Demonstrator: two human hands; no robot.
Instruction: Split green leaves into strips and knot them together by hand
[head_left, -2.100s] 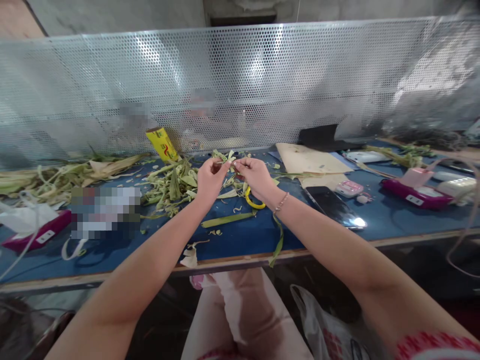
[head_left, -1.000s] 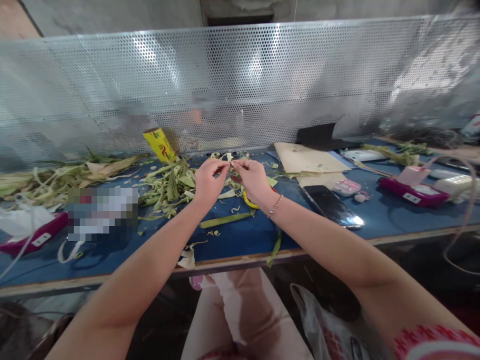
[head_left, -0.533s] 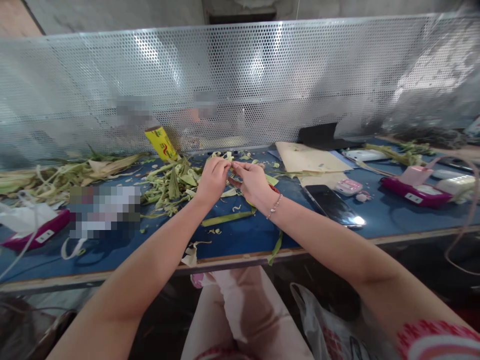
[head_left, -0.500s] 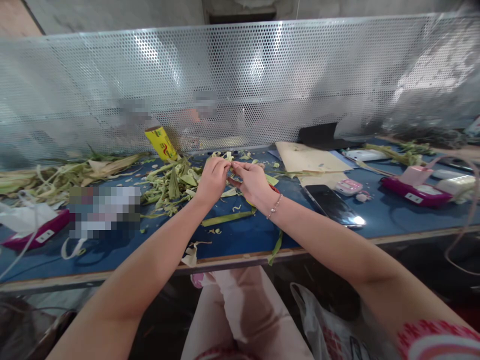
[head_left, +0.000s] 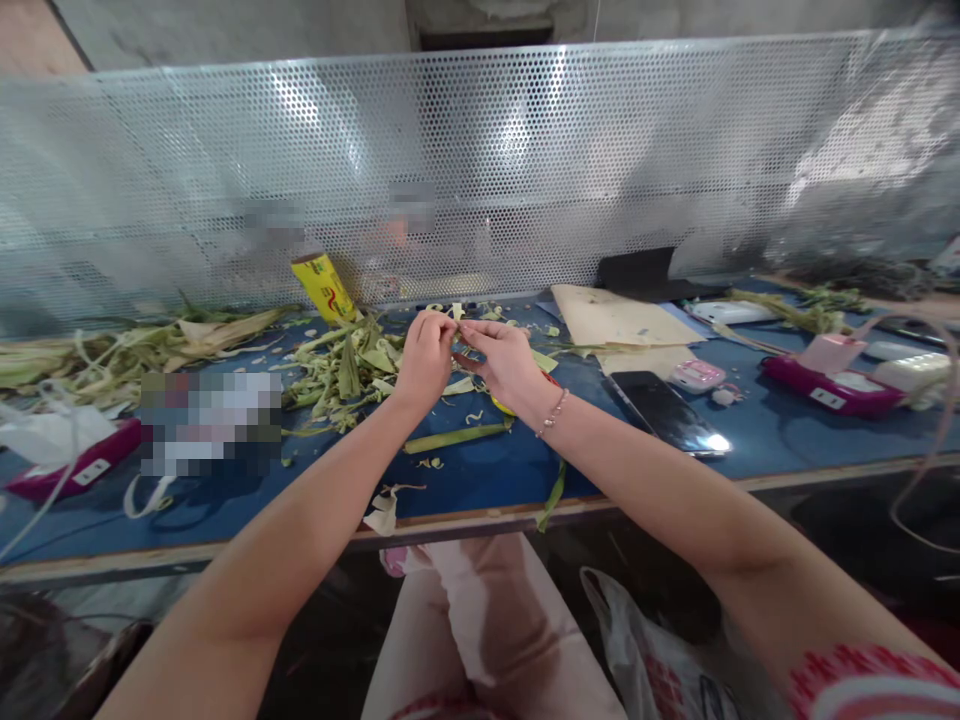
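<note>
My left hand (head_left: 425,362) and my right hand (head_left: 508,362) meet fingertip to fingertip over the blue table (head_left: 480,490), both closed in a pinch. Between them is a small pale green leaf strip (head_left: 457,312), its end sticking up past the fingers; most of it is hidden. Left of my left hand lies a heap of twisted green leaf pieces (head_left: 337,375). A flat green strip (head_left: 457,437) rests below my hands. Partly hidden behind my right wrist is a red and yellow round item (head_left: 550,379).
A yellow tube (head_left: 324,287) leans near the perforated metal screen (head_left: 510,160). On the right are a phone (head_left: 667,412), a pink case (head_left: 697,375), brown paper (head_left: 626,318) and a purple power strip (head_left: 832,385). Long dry leaves (head_left: 150,345) and another purple strip (head_left: 79,465) occupy the left.
Both hands stay pinched together in nearly the same place. Only slight finger movement shows, and my right wrist uncovers a little more of the red and yellow item.
</note>
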